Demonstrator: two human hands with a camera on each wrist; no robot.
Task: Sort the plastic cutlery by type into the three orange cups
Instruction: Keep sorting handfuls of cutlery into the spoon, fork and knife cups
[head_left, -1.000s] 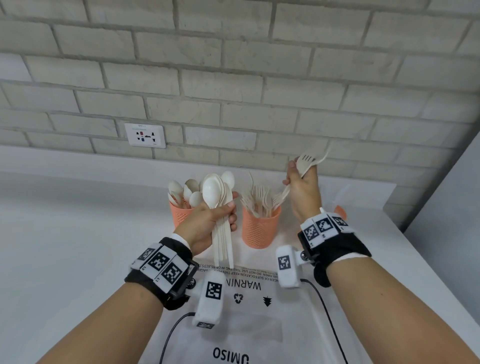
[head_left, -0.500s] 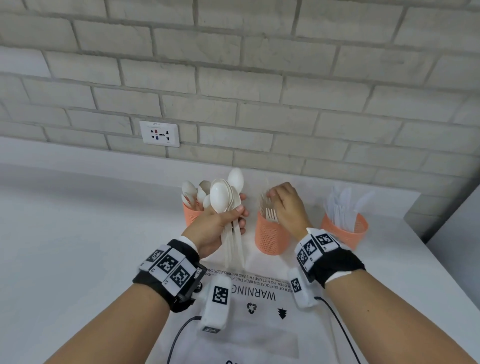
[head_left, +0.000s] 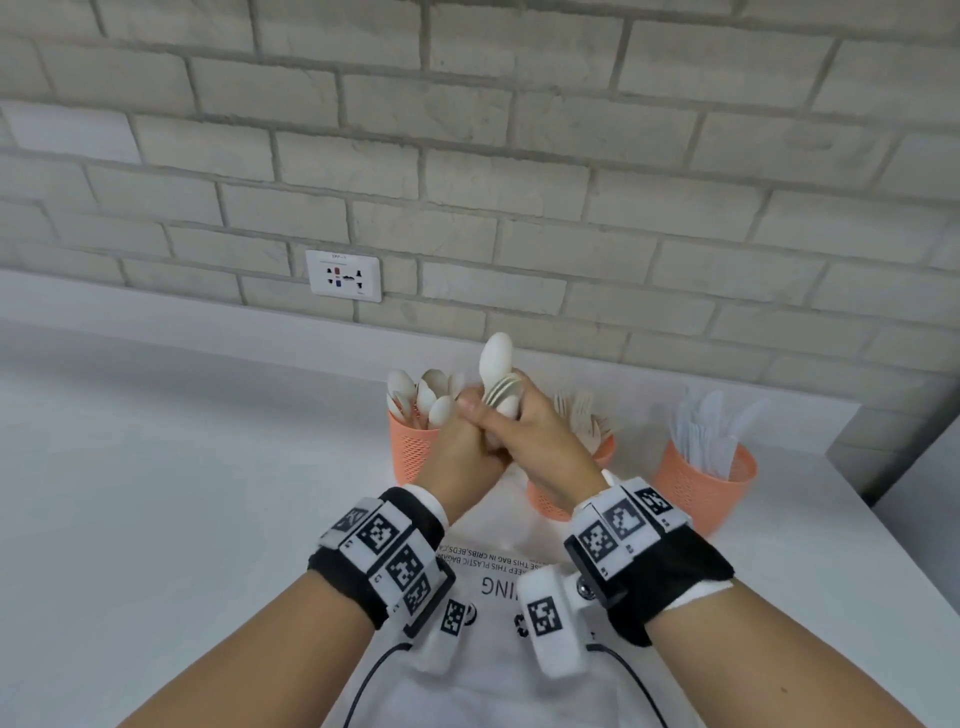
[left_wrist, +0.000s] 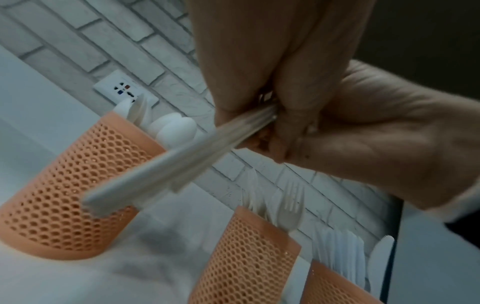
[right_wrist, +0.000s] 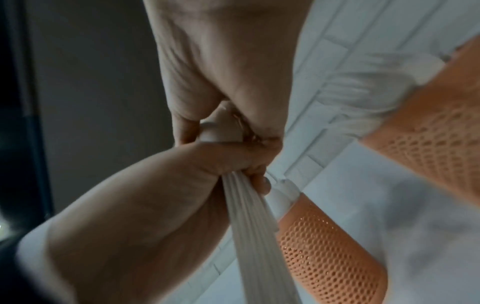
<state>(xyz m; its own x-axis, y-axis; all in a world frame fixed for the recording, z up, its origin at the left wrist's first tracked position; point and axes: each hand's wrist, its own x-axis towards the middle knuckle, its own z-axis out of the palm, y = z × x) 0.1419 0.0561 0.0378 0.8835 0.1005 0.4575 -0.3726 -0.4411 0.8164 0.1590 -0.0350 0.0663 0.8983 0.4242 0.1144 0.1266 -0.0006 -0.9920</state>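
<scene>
My left hand (head_left: 462, 436) grips a bundle of white plastic spoons (head_left: 497, 364) by the handles, just above and in front of the left orange cup (head_left: 413, 457), which holds spoons. My right hand (head_left: 530, 421) curls round the same bundle at the bowls. In the left wrist view the handles (left_wrist: 179, 162) fan out below both hands. The right wrist view shows my right hand (right_wrist: 228, 72) on the top of the spoons (right_wrist: 218, 129). The middle cup (head_left: 545, 501) holds forks (head_left: 582, 410). The right cup (head_left: 706, 493) holds knives (head_left: 704, 431).
A printed plastic bag (head_left: 498, 577) lies flat on the white table (head_left: 182, 493) under my wrists. A brick wall with a socket (head_left: 343, 275) stands close behind the cups. The table's edge and a grey panel (head_left: 924, 467) are at the right.
My right hand put its forks into the middle cup, then moved left and closed on the spoon bundle. My left hand kept the spoons and shifted slightly forward.
</scene>
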